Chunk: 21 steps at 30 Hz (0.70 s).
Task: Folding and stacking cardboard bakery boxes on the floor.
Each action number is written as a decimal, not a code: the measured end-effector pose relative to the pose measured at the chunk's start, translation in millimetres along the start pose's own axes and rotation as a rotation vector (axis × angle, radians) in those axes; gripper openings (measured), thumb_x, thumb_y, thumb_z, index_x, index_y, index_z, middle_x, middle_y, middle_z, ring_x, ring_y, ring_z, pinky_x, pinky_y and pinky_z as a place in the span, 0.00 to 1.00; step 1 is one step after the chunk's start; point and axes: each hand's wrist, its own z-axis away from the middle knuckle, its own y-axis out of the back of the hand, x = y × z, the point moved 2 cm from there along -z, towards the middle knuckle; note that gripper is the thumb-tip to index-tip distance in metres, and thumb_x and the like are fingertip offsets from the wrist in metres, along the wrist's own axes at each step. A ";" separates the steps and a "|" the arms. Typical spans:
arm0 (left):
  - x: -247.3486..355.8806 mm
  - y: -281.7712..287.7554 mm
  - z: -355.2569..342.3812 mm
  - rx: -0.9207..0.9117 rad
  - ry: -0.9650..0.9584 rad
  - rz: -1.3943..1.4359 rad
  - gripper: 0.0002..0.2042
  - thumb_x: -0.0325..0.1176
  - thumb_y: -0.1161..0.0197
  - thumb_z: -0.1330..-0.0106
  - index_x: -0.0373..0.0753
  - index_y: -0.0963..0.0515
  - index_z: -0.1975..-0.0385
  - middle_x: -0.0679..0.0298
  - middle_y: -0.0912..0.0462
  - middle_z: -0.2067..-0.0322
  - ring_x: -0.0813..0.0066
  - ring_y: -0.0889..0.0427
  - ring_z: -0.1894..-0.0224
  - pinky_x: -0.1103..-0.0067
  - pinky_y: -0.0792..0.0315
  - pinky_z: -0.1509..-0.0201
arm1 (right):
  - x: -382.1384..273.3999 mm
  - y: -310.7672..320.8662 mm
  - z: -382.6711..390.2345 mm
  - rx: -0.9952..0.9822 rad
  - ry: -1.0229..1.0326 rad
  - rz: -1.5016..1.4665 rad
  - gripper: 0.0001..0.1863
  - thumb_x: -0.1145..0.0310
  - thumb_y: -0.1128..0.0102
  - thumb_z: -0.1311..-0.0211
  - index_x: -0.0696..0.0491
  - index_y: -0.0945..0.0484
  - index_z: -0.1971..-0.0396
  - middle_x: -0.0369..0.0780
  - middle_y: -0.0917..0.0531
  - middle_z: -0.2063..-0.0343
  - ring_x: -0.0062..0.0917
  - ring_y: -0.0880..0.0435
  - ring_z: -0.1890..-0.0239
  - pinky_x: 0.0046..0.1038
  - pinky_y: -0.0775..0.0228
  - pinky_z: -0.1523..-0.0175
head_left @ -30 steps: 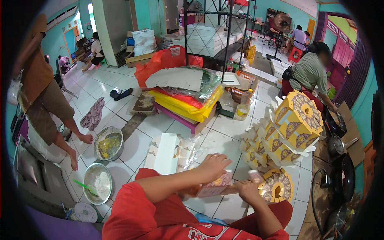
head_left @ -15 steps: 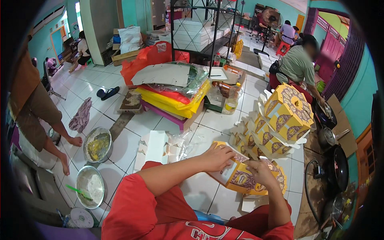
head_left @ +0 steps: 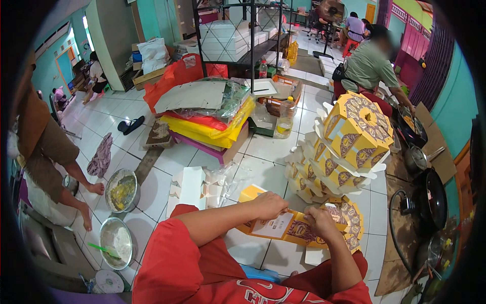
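Above my lap I hold a yellow and brown printed cardboard carton, a long strip of panels with one white panel. My left hand is closed on its upper edge, left of the middle. Close by on the right, my right hand pinches the same edge, fingers bent. Beside the right hand lies another yellow carton piece with a round brown pattern. Beyond it stands a tall stack of yellow eight-sided boxes, pale flaps sticking out from the lower ones. Pale folded cartons lie left of my left hand.
Two metal bowls, one with yellow mix and one with white powder, stand at left near a standing person's feet. Ahead is a low purple table piled with plastic sheets. A crouching person works at a pan at right.
The carton has been turned, its white panel now facing up more. Both hands have shifted slightly left and stay on its edge. My view has moved a little.
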 end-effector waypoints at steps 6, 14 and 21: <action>-6.3 -1.0 9.0 0.055 -0.050 -0.125 0.07 0.35 0.47 0.45 0.40 0.26 0.74 0.55 0.23 0.80 0.56 0.23 0.73 0.67 0.30 0.68 | -1.2 -8.6 3.2 0.213 0.270 0.179 0.04 0.75 0.45 0.56 0.57 0.30 0.78 0.45 0.27 0.80 0.40 0.27 0.71 0.35 0.35 0.64; -18.7 3.3 31.4 -0.096 -0.016 -0.209 0.09 0.37 0.47 0.44 0.37 0.26 0.73 0.54 0.22 0.74 0.57 0.23 0.68 0.68 0.30 0.65 | -5.8 -15.7 2.2 0.158 0.245 0.059 0.04 0.75 0.44 0.57 0.57 0.27 0.78 0.44 0.25 0.78 0.39 0.27 0.70 0.36 0.35 0.64; -5.7 -3.1 43.5 -0.143 0.053 -0.224 0.06 0.32 0.46 0.50 0.39 0.24 0.74 0.57 0.21 0.74 0.60 0.22 0.68 0.69 0.31 0.66 | -19.3 -18.7 10.5 0.373 0.446 0.347 0.08 0.68 0.47 0.49 0.57 0.25 0.74 0.46 0.24 0.76 0.43 0.25 0.68 0.40 0.34 0.60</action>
